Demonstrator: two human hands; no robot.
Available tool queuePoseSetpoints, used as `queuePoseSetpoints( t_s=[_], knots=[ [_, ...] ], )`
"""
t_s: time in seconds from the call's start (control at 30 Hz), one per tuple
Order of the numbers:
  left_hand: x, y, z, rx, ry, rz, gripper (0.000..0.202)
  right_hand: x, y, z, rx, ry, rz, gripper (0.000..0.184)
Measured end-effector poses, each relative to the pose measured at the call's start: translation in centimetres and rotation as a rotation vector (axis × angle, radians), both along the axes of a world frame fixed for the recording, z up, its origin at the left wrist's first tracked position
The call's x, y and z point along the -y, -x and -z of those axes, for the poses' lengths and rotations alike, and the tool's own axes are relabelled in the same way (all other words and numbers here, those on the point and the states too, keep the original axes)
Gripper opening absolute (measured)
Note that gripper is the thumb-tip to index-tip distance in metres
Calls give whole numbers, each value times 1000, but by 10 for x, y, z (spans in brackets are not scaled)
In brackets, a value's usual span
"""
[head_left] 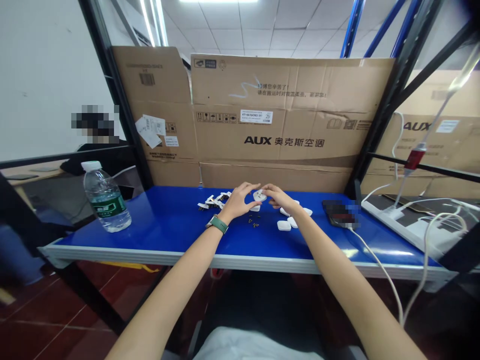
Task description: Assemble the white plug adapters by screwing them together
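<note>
In the head view, a blue-topped desk [168, 230] with a pale metal strip along its front edge spans the middle. Cardboard panels [285, 120] printed "AUX" stand along the back edge, between dark uprights. Tiled ceiling and lit tubes show above; beyond the left edge sits another person in dark clothing [101, 150], near a pale wall. A water bottle [107, 202], partly full, stands near the front left corner. Towards the right edge lies a phone [339, 214] with a white cable [375, 260] running off over the front edge.

Near the middle of the back edge, the right hand [277, 196] is closed at the fingertips on a white round piece [259, 195], held above the top. The left hand [240, 197], a watch [217, 224] on its wrist, curves around the piece's left side, thumb well parted from the fingers; whether it touches is unclear. Small brass-coloured bits [255, 225] lie below, nearer the front edge. White square-ish pieces [284, 225] cluster on the right-edge side, and small white-and-dark parts [212, 201] on the left-edge side.
</note>
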State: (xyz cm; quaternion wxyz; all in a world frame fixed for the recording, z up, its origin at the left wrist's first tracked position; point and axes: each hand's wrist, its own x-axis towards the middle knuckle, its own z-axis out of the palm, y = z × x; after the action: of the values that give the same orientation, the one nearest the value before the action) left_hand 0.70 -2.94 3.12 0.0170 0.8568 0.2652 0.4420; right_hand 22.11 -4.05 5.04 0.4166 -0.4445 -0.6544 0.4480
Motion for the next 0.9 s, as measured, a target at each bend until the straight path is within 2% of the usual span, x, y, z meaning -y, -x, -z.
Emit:
queuePoseSetpoints(
  t_s=[0.1, 0.2, 0.3, 0.4, 0.53, 0.63, 0.73, 0.83, 0.9],
  knots=[
    [0, 1, 0, 21, 2, -26, 30, -4, -6, 0, 189, 2, 59, 20],
    [-1, 2, 0, 20, 0, -28, 19, -4, -10, 0, 304, -34, -7, 19],
    [-2, 2, 1, -24, 16, 25, 21, -3, -10, -1, 331, -83, -78, 20],
    [-5, 0, 4, -25, 100, 60, 23, -2, -8, 0, 317, -102, -66, 25],
    [-11, -2, 11, 14, 264, 86, 32, -3, -5, 3, 169, -139, -12, 48],
    [-15, -4, 14, 71, 308, 118, 36, -4, -3, 5, 98, -190, -9, 55],
    [-19, -5, 15, 135, 341, 122, 35, -7, -2, 5, 124, -279, 67, 46],
    [-22, -4, 15, 214, 366, 43, 29, -11, -6, 6, 291, -374, 186, 27],
    [-25, -1, 16, 277, 369, -52, 23, -13, -9, 7, 476, -385, 137, 17]
  ],
)
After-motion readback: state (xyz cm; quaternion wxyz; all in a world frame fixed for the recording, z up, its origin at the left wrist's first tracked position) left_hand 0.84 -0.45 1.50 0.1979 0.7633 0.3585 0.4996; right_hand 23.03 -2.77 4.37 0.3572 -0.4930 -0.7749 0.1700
